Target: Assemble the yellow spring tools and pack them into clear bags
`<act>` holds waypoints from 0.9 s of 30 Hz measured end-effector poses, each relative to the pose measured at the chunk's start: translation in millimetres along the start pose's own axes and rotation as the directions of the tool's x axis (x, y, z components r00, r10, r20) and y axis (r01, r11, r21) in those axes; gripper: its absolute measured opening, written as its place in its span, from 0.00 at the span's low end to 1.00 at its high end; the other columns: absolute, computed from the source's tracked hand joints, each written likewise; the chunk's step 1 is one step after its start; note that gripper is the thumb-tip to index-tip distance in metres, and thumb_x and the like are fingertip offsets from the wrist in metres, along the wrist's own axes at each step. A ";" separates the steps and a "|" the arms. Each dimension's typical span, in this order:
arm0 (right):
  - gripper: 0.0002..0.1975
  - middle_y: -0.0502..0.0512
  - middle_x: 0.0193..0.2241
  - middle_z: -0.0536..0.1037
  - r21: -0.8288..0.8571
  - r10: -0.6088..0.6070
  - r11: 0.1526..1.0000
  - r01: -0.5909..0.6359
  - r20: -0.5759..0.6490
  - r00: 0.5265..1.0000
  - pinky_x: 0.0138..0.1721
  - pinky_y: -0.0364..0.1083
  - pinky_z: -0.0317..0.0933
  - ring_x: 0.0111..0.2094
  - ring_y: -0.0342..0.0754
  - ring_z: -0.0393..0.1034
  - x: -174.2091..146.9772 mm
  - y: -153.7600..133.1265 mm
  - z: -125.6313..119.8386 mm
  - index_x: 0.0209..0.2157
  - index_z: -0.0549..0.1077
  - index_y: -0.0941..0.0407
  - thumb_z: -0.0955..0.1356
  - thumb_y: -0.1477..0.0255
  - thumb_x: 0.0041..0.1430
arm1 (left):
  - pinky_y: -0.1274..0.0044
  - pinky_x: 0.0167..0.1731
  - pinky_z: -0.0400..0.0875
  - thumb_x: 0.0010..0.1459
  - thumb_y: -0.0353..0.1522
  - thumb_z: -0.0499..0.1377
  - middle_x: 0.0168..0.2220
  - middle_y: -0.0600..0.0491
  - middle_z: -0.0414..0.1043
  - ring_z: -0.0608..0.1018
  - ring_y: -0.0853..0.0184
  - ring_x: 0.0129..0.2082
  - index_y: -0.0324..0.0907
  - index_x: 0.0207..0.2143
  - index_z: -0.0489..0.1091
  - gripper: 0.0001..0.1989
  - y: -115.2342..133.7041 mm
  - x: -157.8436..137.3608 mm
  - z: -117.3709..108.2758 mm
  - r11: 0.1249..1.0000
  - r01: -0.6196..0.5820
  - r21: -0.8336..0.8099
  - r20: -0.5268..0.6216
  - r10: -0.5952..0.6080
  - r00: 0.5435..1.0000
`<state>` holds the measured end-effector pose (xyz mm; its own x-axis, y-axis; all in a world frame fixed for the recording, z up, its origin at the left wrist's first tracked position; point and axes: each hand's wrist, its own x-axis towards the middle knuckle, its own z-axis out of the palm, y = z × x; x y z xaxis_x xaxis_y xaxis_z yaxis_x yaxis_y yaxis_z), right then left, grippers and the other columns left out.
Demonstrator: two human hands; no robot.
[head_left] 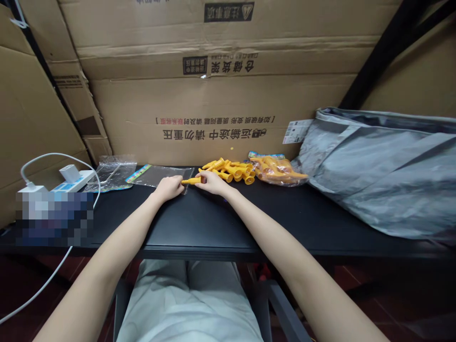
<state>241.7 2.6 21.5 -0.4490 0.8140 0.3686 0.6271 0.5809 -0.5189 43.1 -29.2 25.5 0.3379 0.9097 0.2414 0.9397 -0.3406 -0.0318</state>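
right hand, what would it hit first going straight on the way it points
Past the yellow plastic piece the right hand holds, probably the left hand, though depth is unclear.

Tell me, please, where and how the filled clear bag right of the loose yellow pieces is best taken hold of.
Probably grip the clear bag around its bulging middle, coming from the near side. That side faces the black tabletop, while loose yellow pieces, the grey bag and cardboard border its left, right and back. The contents seem to offer more to hold than thin film.
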 end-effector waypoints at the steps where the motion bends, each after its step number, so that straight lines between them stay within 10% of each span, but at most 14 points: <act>1: 0.11 0.52 0.28 0.75 0.011 0.008 1.000 -0.008 0.010 1.000 0.33 0.43 0.60 0.28 0.43 0.67 5.2 -3.2 2.8 0.39 0.75 0.60 0.70 0.73 0.51 | 0.75 0.37 0.66 0.59 0.32 0.49 0.42 0.47 0.75 0.77 0.62 0.40 0.42 0.38 0.68 0.10 0.8 -0.4 0.1 1.000 -0.009 0.005 0.004 0.009 1.000; 10: 0.13 0.49 0.27 0.73 0.121 0.040 0.991 -0.050 0.091 0.995 0.33 0.41 0.60 0.27 0.41 0.65 17.4 -13.1 35.3 0.38 0.75 0.60 0.72 0.75 0.48 | 0.73 0.38 0.67 0.60 0.39 0.48 0.37 0.47 0.76 0.77 0.60 0.39 0.42 0.35 0.70 0.14 -15.3 -2.0 -4.8 0.990 0.130 -0.049 -0.138 -0.136 0.981; 16: 0.16 0.52 0.33 0.71 0.070 0.032 0.997 -0.037 0.068 0.997 0.37 0.44 0.61 0.30 0.42 0.64 7.2 -10.2 39.8 0.41 0.74 0.61 0.72 0.75 0.48 | 0.65 0.44 0.66 0.57 0.34 0.49 0.46 0.37 0.72 0.71 0.51 0.50 0.37 0.46 0.66 0.17 -62.7 -7.9 -5.4 0.821 0.549 -0.155 -0.269 -0.570 0.777; 21: 0.13 0.54 0.36 0.67 0.069 -0.020 0.997 0.019 0.010 1.000 0.38 0.46 0.62 0.31 0.42 0.63 7.7 -9.6 42.0 0.38 0.75 0.60 0.72 0.76 0.47 | 0.49 0.48 0.58 0.53 0.33 0.52 0.55 0.28 0.63 0.62 0.41 0.57 0.32 0.51 0.63 0.23 -91.2 -15.8 4.9 0.623 0.767 -0.157 -0.103 -0.782 0.614; 27: 0.10 0.52 0.35 0.66 0.049 -0.109 0.993 0.111 -0.051 0.993 0.39 0.47 0.62 0.31 0.43 0.62 8.0 -9.9 40.2 0.36 0.74 0.58 0.70 0.77 0.48 | 0.51 0.51 0.57 0.53 0.28 0.50 0.52 0.36 0.66 0.66 0.45 0.55 0.37 0.46 0.69 0.18 -96.9 -9.7 11.8 0.688 0.702 -0.182 -0.150 -0.725 0.672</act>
<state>206.3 3.3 -1.4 -0.4819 0.7450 0.4613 0.5411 0.6671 -0.5121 -50.6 -2.2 14.8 -0.4624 0.8227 0.3305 0.8744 0.3612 0.3240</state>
